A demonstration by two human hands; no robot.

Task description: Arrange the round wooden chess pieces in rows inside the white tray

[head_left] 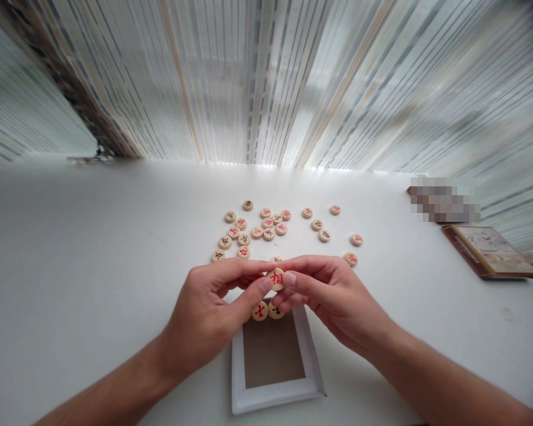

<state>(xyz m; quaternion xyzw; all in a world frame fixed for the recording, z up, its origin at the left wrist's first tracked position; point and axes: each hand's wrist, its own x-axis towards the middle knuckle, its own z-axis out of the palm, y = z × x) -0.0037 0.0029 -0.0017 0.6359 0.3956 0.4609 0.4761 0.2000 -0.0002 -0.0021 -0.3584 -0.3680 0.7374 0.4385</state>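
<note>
A round wooden piece with a red character (276,278) is pinched between my left hand (224,305) and my right hand (326,290), thumbs at its near edge. Both hands hold it above the far end of a white-rimmed box (276,402) with a brown inside. In that end of the box lie a red-marked piece (260,311) and a black-marked piece (276,309), partly covered by my fingers. Beyond my hands, several more round pieces (269,233) with red or black characters are scattered on the white table.
The white table (93,254) reaches back to striped curtains (222,83). A book or flat box with a brown edge (493,251) lies at the right, with a blurred-out item (444,201) behind it. Two red-marked pieces (356,239) (350,259) lie right of the scattered group.
</note>
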